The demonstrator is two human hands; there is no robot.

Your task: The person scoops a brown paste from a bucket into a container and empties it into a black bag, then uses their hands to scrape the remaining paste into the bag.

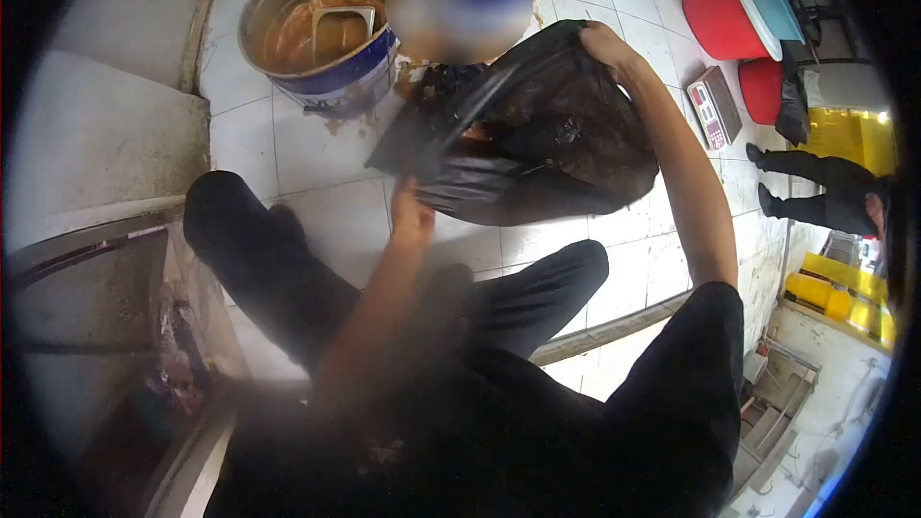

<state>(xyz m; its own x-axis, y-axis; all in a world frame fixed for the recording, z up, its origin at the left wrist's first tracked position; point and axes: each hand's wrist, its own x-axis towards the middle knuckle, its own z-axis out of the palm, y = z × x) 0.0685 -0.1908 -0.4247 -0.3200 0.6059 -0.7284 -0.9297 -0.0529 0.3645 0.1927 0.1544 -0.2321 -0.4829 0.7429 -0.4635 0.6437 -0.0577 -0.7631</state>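
- Head view, landmark: one black bag (537, 149), thin plastic, stretched between your two hands above the tiled floor (245, 129).
- Left hand (413, 217): fingers closed on the bag's near left edge.
- Right hand (606, 46): gripping the bag's far right edge, arm extended along its right side.
- Risk, tearing: the film looks thin; a hard pull between your hands could split it at either grip.
- Risk, spillage: the bag sags in the middle, contents not clearly visible; should one edge slip your fingers, whatever lies inside could slide out.
- Risk, knock: one metal bucket (347, 77), beyond and left of the bag, holds brownish liquid and a scoop (343, 34); a wide swing of the bag could jolt it.
- Risk, slipping: brown splashes (407, 75) mark the tiles between bucket and bag; the footing there may be slick.
- Writing, bucket: dark lettering low on its side, too blurred for you to read.
- Writing, scale (712, 110): right of the bag; its keypad markings are too small to make out.
- Brands: none legible.
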